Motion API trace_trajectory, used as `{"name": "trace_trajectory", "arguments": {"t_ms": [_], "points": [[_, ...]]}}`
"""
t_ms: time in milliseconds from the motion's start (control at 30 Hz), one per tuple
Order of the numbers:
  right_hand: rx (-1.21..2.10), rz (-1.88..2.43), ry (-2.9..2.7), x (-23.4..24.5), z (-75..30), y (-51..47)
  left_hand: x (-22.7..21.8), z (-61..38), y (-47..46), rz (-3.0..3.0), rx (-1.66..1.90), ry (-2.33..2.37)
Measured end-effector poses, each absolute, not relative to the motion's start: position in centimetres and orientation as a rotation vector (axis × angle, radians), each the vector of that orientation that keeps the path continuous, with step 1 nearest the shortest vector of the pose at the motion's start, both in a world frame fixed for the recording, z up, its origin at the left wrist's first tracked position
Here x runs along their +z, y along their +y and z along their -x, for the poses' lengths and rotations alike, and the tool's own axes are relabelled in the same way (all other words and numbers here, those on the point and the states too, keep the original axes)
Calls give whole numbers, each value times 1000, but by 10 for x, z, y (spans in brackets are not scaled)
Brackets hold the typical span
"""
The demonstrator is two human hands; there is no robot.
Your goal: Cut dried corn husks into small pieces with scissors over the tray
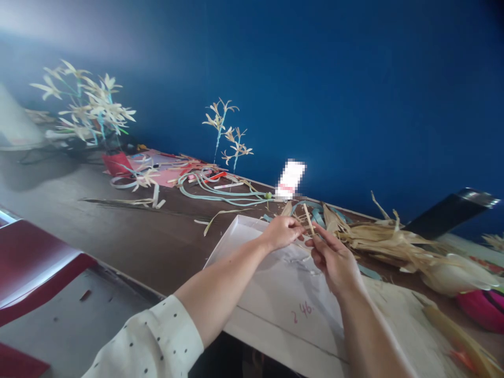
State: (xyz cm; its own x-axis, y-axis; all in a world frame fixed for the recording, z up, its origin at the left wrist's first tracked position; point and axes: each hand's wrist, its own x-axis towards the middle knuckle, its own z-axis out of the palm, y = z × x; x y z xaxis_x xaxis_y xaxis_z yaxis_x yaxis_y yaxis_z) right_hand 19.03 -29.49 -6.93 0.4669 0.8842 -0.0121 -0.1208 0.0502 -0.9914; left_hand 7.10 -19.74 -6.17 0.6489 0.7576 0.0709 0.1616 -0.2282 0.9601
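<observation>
Between thumb and fingers my right hand [334, 260] pinches a thin pale strip [307, 218], which looks like a small stick or folded husk and points upward. My left hand [282, 232] is just left of it, fingers curled and pressed together close to the strip's lower part; whatever is in them is too small to make out. Both hands are above a shallow white box lid [255, 294] with red handwritten marks. To the right of my right hand lies a bundle of dry corn husks [378, 239].
Pale husk flowers on blue-wrapped stems [98, 105] stand at the back left. Two more flower stems [226, 128] rise near the blue wall. Light-blue cords [220, 198] curl across the brown table. A dark cylinder [444, 212] leans at right, above a pink item [482, 310].
</observation>
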Motion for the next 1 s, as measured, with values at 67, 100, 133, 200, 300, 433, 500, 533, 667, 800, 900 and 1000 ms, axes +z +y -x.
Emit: {"name": "trace_trajectory", "arguments": {"t_ms": [67, 100, 133, 200, 300, 433, 500, 533, 667, 800, 900, 1000], "points": [[945, 1303, -762, -69, -191, -295, -61, -71, -199, -1741, 668, 739], [956, 1314, -765, -70, -191, -295, -60, -71, -200, -1739, 675, 731], [957, 1325, -773, -70, -191, -295, -60, -71, -201, -1743, 685, 720], [931, 1330, -795, -72, -191, -294, -59, -71, -202, -1767, 710, 705], [853, 1338, -782, -75, -189, -292, -59, -71, -203, -1831, 739, 722], [740, 1358, -743, -78, -188, -290, -59, -71, -204, -1885, 761, 779], [692, 1360, -739, -79, -192, -289, -59, -71, -205, -1893, 755, 798], [659, 1359, -717, -79, -195, -290, -58, -70, -205, -1892, 745, 804], [548, 1310, -542, -75, -207, -292, -55, -68, -202, -1851, 713, 835], [627, 1189, -535, -71, -205, -291, -57, -68, -198, -1864, 703, 868], [593, 1126, -577, -69, -200, -291, -60, -68, -196, -1961, 694, 902], [504, 1110, -556, -67, -201, -292, -62, -66, -197, -2068, 629, 883]]}}
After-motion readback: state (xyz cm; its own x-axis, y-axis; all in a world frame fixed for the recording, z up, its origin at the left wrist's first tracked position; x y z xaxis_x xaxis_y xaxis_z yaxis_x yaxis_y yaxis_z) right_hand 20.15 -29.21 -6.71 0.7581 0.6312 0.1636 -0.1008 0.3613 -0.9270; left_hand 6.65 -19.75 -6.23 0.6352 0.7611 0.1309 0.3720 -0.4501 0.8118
